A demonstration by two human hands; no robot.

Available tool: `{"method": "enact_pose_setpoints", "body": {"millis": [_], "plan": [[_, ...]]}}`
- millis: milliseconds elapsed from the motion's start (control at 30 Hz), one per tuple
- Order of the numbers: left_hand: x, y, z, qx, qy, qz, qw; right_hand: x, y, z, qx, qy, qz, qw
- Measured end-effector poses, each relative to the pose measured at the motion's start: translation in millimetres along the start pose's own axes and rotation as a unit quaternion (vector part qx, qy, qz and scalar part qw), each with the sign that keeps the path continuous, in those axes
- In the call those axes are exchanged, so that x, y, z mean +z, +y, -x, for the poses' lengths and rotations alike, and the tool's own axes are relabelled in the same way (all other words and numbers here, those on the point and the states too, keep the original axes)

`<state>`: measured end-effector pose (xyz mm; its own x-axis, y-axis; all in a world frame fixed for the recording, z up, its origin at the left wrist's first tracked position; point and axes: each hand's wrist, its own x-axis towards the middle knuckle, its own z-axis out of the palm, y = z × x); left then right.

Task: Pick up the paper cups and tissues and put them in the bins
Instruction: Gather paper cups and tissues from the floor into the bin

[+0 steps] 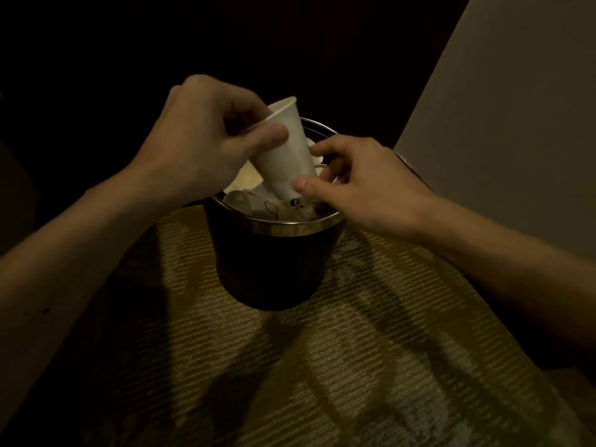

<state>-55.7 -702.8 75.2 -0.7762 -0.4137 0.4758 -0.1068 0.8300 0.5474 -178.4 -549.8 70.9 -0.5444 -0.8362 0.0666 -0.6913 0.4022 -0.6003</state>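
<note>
The left hand [196, 137] is positioned above the far left side of the bin, with its grip closed on the paper cup [290, 156]: the thumb lies across the outer wall just below the rim, and the fingers curl over the rim on the far side. The paper cup is plain white with no print visible on its wall. It is tilted, mouth up and towards the left hand, base down inside the mouth of the bin [274, 262]. The bin is a dark round container with a bright metal band [280, 226] at its top edge, and it stands on a ribbed carpet [354, 350]. Inside it, below the held cup, lie other pale cups [238, 201] and crumpled paper. One piece carries a black outline drawing [271, 208] and another a small black-and-white mark [296, 203]; no lettering can be read on either. The right hand [364, 185] is over the right side of the bin, its grip closed on the lower part of the same paper cup: the thumb presses the near side of the base and the index finger touches the wall higher up, with the remaining fingers curled behind. A pale flat panel [516, 124] stands at the far right.
</note>
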Motion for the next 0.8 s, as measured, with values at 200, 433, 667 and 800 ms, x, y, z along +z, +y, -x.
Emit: {"method": "enact_pose_setpoints", "body": {"millis": [200,433,667,800], "plan": [[15.0,-7.2,5.9,-0.027,-0.032,0.053,0.998,8.6,14.7,7.3,0.0,0.0,0.011,1.0],[28.2,-14.7,16.7,-0.026,-0.045,0.072,0.996,18.4,22.4,6.8,-0.006,0.043,0.081,0.996],[45.3,-13.8,30.5,0.019,-0.154,0.027,0.988,23.0,31.4,12.3,-0.025,0.041,0.106,0.993],[45.6,-17.0,28.9,0.053,-0.168,-0.098,0.979,20.6,32.4,21.3,-0.024,0.057,0.067,0.996]]}}
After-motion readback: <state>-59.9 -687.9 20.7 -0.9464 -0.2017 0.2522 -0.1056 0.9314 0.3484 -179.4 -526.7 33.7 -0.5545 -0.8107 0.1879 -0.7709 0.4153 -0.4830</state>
